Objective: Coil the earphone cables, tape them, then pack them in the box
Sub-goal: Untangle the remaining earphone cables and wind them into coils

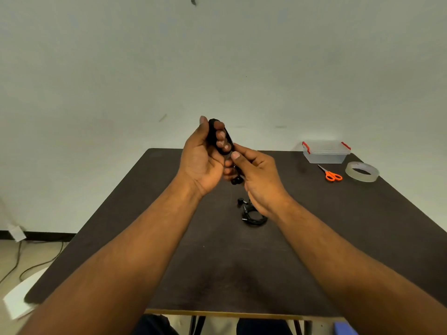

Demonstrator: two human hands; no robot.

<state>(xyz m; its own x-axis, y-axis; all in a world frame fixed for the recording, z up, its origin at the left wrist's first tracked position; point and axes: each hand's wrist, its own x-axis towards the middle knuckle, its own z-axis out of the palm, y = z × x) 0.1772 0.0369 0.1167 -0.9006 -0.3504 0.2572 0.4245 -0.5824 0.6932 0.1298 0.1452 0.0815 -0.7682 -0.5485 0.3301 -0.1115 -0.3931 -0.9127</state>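
Above the dark bench [314,250], the left hand [202,163] grips a coiled black earphone cable [217,136] while the right hand [258,180] pinches its tail, earbuds [237,181] dangling; no writing is legible.

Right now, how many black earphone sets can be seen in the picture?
2. One black coiled earphone cable is wound around the left hand, its end pinched by the right hand. Another black earphone bundle lies on the dark table, partly hidden under the right wrist.

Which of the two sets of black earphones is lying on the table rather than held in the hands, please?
The coiled earphones beside the right wrist lie on the table. The other set is wound around the left hand fingers, raised above it.
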